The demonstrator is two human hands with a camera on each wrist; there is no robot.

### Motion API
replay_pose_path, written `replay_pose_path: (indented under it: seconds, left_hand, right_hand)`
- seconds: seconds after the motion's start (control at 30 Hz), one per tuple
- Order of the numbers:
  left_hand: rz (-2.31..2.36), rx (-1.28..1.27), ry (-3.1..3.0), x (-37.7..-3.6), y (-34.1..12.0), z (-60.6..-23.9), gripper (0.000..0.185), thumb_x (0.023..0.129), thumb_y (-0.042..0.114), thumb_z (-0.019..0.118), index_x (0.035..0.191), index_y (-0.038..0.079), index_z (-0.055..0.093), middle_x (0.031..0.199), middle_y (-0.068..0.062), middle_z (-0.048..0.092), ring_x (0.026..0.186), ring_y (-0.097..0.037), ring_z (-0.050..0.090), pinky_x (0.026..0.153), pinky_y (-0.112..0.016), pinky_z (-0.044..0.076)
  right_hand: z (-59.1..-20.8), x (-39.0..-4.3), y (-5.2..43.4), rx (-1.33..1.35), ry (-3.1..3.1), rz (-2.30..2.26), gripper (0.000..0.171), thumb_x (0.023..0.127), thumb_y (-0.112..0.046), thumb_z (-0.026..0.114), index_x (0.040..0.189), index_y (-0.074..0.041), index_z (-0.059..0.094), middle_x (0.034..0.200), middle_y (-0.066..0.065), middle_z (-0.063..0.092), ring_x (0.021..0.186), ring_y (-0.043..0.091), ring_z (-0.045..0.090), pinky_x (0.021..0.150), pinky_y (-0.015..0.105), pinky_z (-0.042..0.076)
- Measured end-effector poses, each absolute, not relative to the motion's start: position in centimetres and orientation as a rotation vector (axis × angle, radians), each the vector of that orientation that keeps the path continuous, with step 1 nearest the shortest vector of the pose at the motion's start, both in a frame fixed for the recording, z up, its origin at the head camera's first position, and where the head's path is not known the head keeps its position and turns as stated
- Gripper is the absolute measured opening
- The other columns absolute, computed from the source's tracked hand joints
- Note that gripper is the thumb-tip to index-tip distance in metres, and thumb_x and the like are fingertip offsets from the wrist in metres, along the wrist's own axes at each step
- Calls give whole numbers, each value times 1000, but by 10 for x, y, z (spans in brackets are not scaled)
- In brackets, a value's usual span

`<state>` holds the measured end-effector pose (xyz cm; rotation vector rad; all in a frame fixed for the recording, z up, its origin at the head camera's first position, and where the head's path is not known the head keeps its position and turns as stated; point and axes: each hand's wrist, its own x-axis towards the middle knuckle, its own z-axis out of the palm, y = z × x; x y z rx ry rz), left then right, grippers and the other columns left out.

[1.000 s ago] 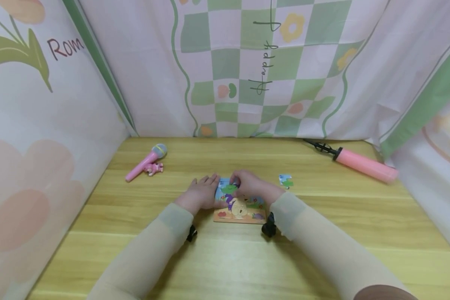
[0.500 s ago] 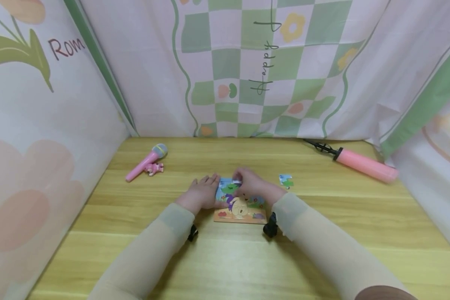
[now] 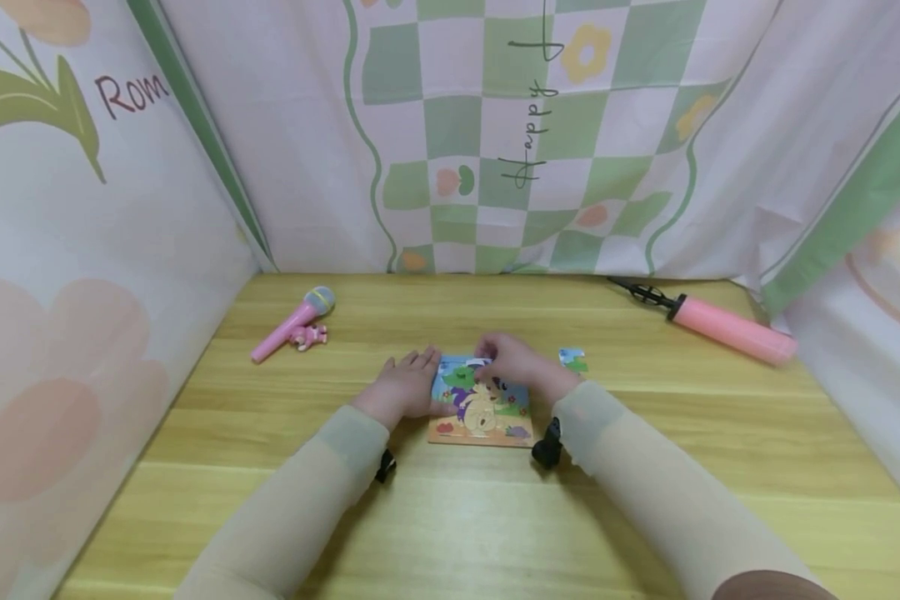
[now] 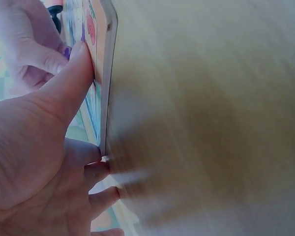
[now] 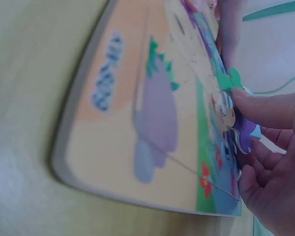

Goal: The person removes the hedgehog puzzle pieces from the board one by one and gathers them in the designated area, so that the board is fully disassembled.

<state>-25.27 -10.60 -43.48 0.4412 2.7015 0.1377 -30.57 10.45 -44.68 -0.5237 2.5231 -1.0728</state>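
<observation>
puzzle board (image 3: 482, 417): flat left hand (image 3: 405, 388) steadies it; right hand (image 3: 512, 367) pinches a piece (image 5: 243, 140).

Soft, even, bright light with faint shadows; the head view bends at its edges, and both wrist views blur.

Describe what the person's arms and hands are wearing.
Both arms wear long, snug, pale beige sleeves that end at the wrists. A small black device sits under the right wrist, another under the left. The left hand and right hand are bare, without gloves.
</observation>
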Motion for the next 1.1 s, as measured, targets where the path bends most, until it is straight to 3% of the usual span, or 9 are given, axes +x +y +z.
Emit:
replay_pose_path:
  seconds: [0.13,0.37,0.73,1.1]
  left_hand:
    - [127,440,2696,-253,-105,-434,107,85,73,55,159,11,8,165,-6,6,149,-32,12,117,-57,10]
    - [126,438,2692,-254,-105,-436,107,85,73,54,159,11,8,164,-6,6,149,-31,12,117,-57,10]
    - [135,428,2699,-255,-106,-439,108,84,75,53,160,13,7,165,-4,6,149,-30,12,117,-57,10]
    - [109,444,2700,-255,-106,-440,108,84,76,52,159,12,7,165,-5,6,149,-30,12,117,-56,11]
  right_hand:
    - [-445,-306,107,-547,2484,-1119,10,93,-10,68,98,-6,61,96,7,62,89,23,59,82,40,50]
    - [-446,-306,110,-518,2447,-1174,6,95,-9,65,97,-6,61,89,7,63,84,22,60,78,37,50]
    - [-444,-308,112,-576,2445,-1091,11,98,-13,62,99,-4,56,92,7,65,82,21,62,74,35,51]
    - [-445,-308,116,-463,2442,-1159,8,99,-10,60,101,-4,56,102,11,65,87,24,61,71,36,52]
